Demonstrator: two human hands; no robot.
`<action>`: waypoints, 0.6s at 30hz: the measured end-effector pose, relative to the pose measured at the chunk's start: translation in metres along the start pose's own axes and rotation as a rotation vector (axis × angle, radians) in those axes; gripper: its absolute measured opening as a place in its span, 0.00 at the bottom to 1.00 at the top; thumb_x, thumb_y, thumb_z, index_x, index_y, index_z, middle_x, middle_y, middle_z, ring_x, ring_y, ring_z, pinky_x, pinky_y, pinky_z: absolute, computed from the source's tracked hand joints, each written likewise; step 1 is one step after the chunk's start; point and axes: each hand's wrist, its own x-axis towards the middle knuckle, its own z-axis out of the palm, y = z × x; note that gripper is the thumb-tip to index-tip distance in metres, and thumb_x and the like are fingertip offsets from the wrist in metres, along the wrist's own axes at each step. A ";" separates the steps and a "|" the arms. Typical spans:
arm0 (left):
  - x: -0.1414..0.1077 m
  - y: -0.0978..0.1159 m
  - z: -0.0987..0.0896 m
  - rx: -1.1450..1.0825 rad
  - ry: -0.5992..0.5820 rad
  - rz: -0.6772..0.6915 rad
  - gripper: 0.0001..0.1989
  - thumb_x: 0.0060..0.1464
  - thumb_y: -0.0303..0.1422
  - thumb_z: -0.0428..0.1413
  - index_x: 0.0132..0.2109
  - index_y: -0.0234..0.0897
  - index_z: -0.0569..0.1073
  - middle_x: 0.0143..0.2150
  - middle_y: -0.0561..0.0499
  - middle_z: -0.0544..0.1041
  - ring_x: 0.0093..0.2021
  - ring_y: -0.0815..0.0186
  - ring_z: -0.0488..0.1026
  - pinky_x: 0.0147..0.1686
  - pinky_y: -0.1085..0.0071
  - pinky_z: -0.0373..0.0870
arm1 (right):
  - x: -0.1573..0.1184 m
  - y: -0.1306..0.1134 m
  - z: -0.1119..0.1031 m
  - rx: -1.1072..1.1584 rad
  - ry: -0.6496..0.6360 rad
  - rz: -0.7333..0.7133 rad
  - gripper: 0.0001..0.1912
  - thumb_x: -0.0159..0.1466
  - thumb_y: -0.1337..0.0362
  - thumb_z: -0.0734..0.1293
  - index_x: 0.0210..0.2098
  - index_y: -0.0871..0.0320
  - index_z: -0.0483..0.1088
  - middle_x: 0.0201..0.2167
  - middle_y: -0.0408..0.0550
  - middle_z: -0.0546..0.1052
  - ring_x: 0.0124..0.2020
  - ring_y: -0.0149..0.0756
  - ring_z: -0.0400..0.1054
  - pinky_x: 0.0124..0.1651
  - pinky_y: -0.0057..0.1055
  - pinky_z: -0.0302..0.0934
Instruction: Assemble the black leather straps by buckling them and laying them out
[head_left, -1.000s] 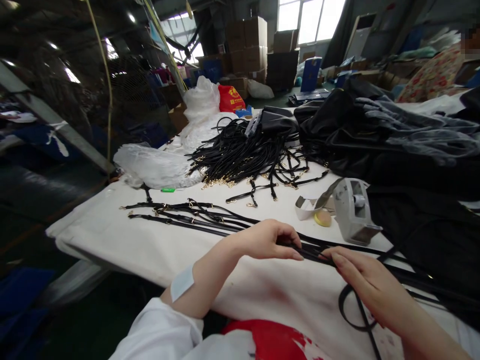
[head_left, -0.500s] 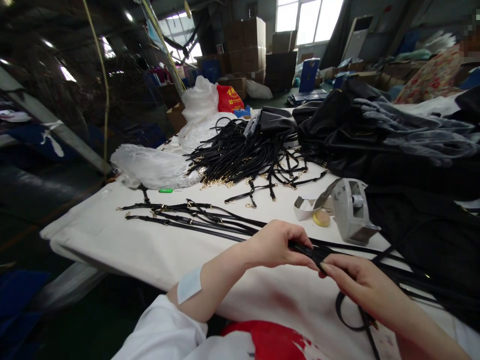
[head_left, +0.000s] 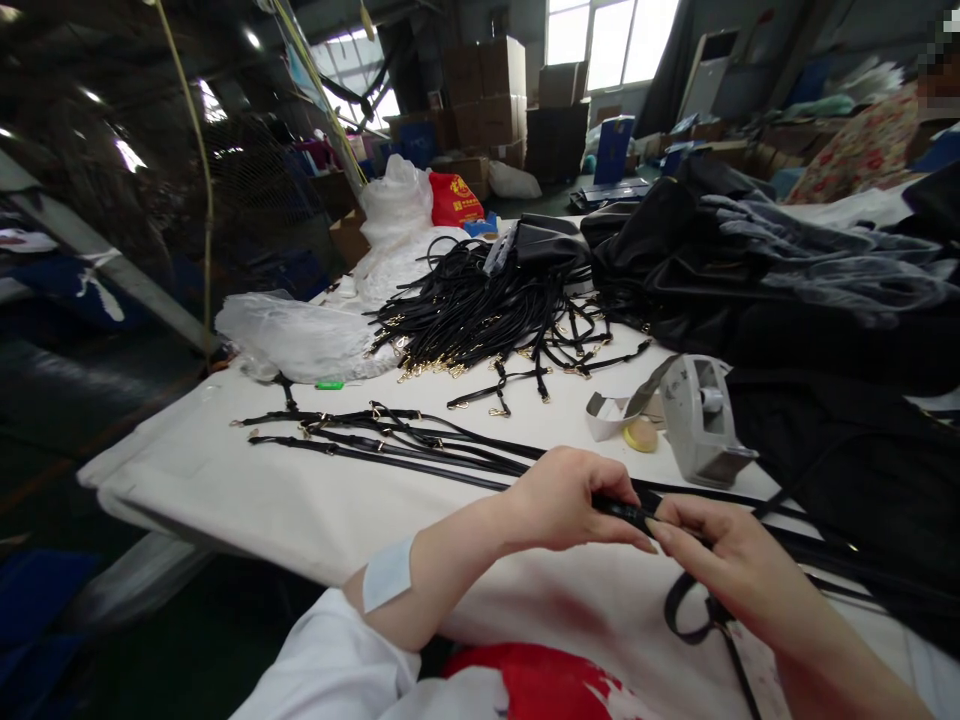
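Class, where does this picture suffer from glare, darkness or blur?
In the head view, the larger window burns out to white, the left background is dark and smeared, and the black material loses detail; the left hand reads fairly clearly.

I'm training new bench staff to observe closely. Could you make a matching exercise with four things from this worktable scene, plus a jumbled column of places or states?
Things:
1. black strap
2. pale patch
3. crumpled plastic
4. tape dispenser

Places or states:
A. stuck on the left forearm
B. grey, just beyond the right hand
C. to the left of the pile of straps
D. held by the left hand and the right hand

Right pairs: 1-D, 2-A, 3-C, 4-B
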 end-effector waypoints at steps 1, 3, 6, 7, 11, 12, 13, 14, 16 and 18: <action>0.001 0.000 0.001 0.020 -0.010 0.009 0.20 0.43 0.47 0.69 0.36 0.34 0.79 0.28 0.54 0.77 0.27 0.73 0.68 0.28 0.78 0.61 | 0.000 0.000 0.000 0.005 -0.001 -0.015 0.20 0.64 0.51 0.63 0.22 0.57 0.63 0.19 0.40 0.62 0.23 0.30 0.55 0.25 0.27 0.50; 0.002 -0.001 0.005 0.066 -0.021 0.020 0.20 0.43 0.47 0.68 0.35 0.35 0.79 0.28 0.55 0.78 0.28 0.73 0.68 0.28 0.78 0.61 | 0.002 0.000 0.001 0.016 -0.012 -0.037 0.20 0.65 0.52 0.63 0.21 0.57 0.64 0.19 0.41 0.64 0.23 0.30 0.56 0.25 0.27 0.51; 0.003 -0.002 0.011 0.075 -0.010 0.023 0.19 0.44 0.46 0.68 0.34 0.34 0.79 0.27 0.54 0.77 0.27 0.73 0.68 0.27 0.78 0.60 | 0.003 0.002 0.001 0.046 -0.039 -0.037 0.21 0.65 0.51 0.63 0.21 0.58 0.63 0.20 0.41 0.64 0.24 0.30 0.57 0.26 0.26 0.52; 0.003 -0.002 0.012 0.053 0.001 0.025 0.19 0.44 0.46 0.68 0.34 0.34 0.79 0.28 0.54 0.78 0.27 0.73 0.68 0.27 0.78 0.60 | 0.003 0.002 0.001 0.076 -0.055 -0.022 0.22 0.65 0.49 0.63 0.21 0.58 0.63 0.20 0.41 0.63 0.23 0.29 0.56 0.25 0.26 0.51; 0.002 -0.003 0.007 -0.048 0.063 0.055 0.18 0.45 0.44 0.68 0.35 0.33 0.78 0.29 0.52 0.79 0.28 0.72 0.69 0.28 0.78 0.62 | -0.001 0.000 -0.001 0.253 -0.141 0.127 0.25 0.64 0.42 0.61 0.26 0.57 0.64 0.15 0.35 0.56 0.17 0.25 0.47 0.20 0.24 0.44; 0.002 -0.003 0.004 -0.063 0.089 0.059 0.18 0.45 0.43 0.68 0.35 0.33 0.78 0.29 0.52 0.78 0.27 0.73 0.68 0.28 0.78 0.62 | -0.002 -0.001 -0.001 0.283 -0.152 0.156 0.25 0.64 0.40 0.61 0.28 0.57 0.66 0.14 0.34 0.56 0.16 0.25 0.46 0.20 0.23 0.43; 0.002 -0.003 0.001 -0.072 0.115 0.057 0.18 0.45 0.43 0.68 0.35 0.32 0.78 0.28 0.52 0.78 0.26 0.73 0.67 0.27 0.78 0.61 | -0.003 -0.002 -0.002 0.306 -0.158 0.173 0.26 0.64 0.40 0.60 0.30 0.58 0.67 0.14 0.34 0.57 0.16 0.25 0.46 0.20 0.23 0.43; 0.001 -0.003 -0.002 -0.075 0.137 0.051 0.18 0.45 0.43 0.68 0.35 0.32 0.78 0.28 0.52 0.77 0.26 0.74 0.66 0.26 0.78 0.61 | -0.004 -0.002 -0.002 0.325 -0.159 0.180 0.27 0.64 0.40 0.60 0.31 0.59 0.68 0.14 0.35 0.58 0.16 0.25 0.47 0.20 0.23 0.43; 0.001 -0.003 -0.006 -0.076 0.154 0.037 0.18 0.44 0.43 0.69 0.34 0.32 0.78 0.26 0.53 0.76 0.24 0.74 0.64 0.25 0.78 0.59 | -0.005 -0.002 -0.002 0.357 -0.156 0.185 0.27 0.64 0.40 0.60 0.30 0.59 0.68 0.14 0.35 0.57 0.16 0.25 0.47 0.20 0.23 0.42; 0.001 -0.002 -0.007 -0.072 0.146 0.035 0.18 0.43 0.42 0.69 0.34 0.32 0.78 0.26 0.53 0.76 0.24 0.74 0.65 0.25 0.78 0.59 | -0.005 0.000 -0.001 0.363 -0.146 0.195 0.27 0.63 0.40 0.61 0.27 0.58 0.67 0.14 0.34 0.55 0.15 0.24 0.46 0.19 0.23 0.42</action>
